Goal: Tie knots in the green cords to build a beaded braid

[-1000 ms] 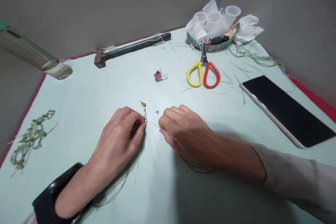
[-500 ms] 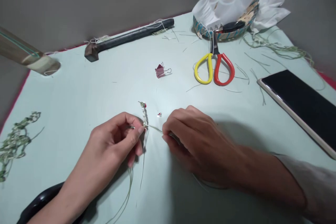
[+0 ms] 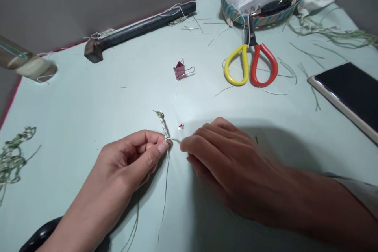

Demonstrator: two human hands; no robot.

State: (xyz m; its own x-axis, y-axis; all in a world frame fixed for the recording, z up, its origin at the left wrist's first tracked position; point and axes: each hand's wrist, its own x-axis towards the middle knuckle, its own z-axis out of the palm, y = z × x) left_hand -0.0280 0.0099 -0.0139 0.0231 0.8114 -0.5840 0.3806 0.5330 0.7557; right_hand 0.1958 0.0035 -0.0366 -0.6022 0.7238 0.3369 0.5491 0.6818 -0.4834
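Between thumb and fingertips, my left hand (image 3: 132,165) pinches the lower end of a short knotted cord (image 3: 164,126), pale green and white, with a red spot at its top. Thin loose threads (image 3: 165,193) hang from that point toward the front of the table. A green thread (image 3: 175,140) runs right from the knot into the closed fingers of my right hand (image 3: 224,161), whose fingertips are partly hidden. Just beyond the hands lies a tiny red and white scrap (image 3: 181,126).
A purple binder clip (image 3: 180,71) and yellow-and-red-handled scissors (image 3: 251,65) lie farther back. Behind stand a hammer (image 3: 141,25) and a basket (image 3: 265,19) of white plastic cups. A phone (image 3: 351,94) lies right, knotted green cord (image 3: 13,157) left, and a black object (image 3: 41,234) front left.
My right hand has come slightly closer to my left, shortening the stretch of green thread between them. The view has shifted a little, so the objects at the back sit higher.
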